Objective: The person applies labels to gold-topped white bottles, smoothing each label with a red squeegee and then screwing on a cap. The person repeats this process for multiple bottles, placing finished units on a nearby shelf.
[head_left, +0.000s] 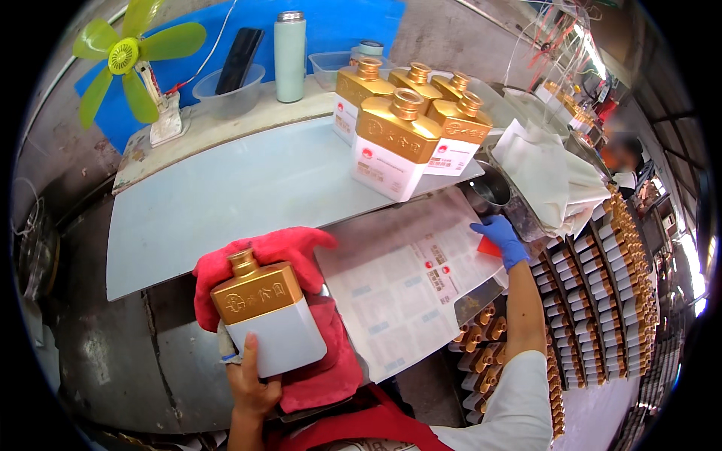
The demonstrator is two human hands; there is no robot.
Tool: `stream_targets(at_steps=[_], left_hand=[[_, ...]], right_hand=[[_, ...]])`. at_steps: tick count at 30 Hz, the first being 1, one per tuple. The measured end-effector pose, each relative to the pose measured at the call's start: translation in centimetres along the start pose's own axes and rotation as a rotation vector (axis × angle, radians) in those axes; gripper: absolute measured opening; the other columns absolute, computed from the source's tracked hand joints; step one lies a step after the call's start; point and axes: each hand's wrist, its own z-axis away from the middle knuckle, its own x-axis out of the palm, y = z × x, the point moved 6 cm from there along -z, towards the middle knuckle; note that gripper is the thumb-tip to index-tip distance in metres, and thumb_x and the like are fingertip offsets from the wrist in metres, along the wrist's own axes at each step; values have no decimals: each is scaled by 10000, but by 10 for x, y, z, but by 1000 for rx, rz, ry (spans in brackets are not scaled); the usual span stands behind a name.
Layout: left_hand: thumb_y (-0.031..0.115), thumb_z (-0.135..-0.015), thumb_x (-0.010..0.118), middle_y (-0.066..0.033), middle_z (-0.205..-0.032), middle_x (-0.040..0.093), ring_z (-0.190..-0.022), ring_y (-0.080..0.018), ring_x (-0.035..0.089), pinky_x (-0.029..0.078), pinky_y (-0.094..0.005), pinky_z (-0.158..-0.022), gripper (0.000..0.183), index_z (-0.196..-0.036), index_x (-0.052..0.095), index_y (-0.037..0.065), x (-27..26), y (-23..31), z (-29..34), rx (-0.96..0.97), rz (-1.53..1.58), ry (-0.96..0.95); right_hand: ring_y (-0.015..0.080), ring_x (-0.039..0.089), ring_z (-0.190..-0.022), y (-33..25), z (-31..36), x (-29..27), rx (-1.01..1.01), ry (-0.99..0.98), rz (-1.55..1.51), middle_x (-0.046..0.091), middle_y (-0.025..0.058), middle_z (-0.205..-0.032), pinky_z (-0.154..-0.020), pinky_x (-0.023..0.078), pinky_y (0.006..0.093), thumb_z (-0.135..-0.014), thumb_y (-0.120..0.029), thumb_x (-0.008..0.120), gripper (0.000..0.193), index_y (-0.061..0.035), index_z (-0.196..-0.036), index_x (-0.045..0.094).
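Over the red cloth point(331, 346), my left hand point(254, 383) is closed on a flat bottle point(272, 323) with a gold neck and shoulder and a plain white body. My thumb presses on its front face; the other fingers are mostly behind it. My right hand point(504, 240), in a blue glove, is at the right edge of the printed decal sheet point(383, 316), closed on a flat orange-red piece point(489, 246). Just beyond that hand is a metal cup point(487, 188). Several decorated gold-and-white bottles point(397, 143) stand at the far end of the pale board point(226, 203).
A green fan point(124, 56), a plastic bowl with a dark phone point(239, 60) and a pale green flask point(289, 56) line the back. White cloth point(549, 177) covers a bin at right. Racked bottles point(602, 293) fill the right side. A person point(626, 161) is farther off.
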Motion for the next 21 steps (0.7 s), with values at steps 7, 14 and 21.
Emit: stream_targets(at_steps=[7,14,21], left_hand=[[2,-679,637,-312,-1201,505,-1108,-497,494,387,-476,-962,716,-1354,401,-13,-2,9,-7,57,-63,32],[-3,-661,631,-331,-1230,460,-1131,-523,452,372,-497,-975,733,-1355,398,5,2,-1,0,47,-25,11],[-18,-624,617,-365,-1287,417,-1184,-578,396,335,-547,-1007,782,-1369,382,28,3,-1,3,5,-8,-4]], right_hand=[[297,649,-746,10,-11,2,14,-5,158,675,172,-799,-705,500,375,-691,-394,738,409,-34,-884,713],[278,660,-773,48,-15,6,-219,46,-184,677,182,-820,-729,505,354,-771,-273,664,307,-22,-944,696],[318,657,-820,13,8,-20,-17,183,43,676,171,-857,-752,517,386,-737,-322,656,296,-65,-876,701]])
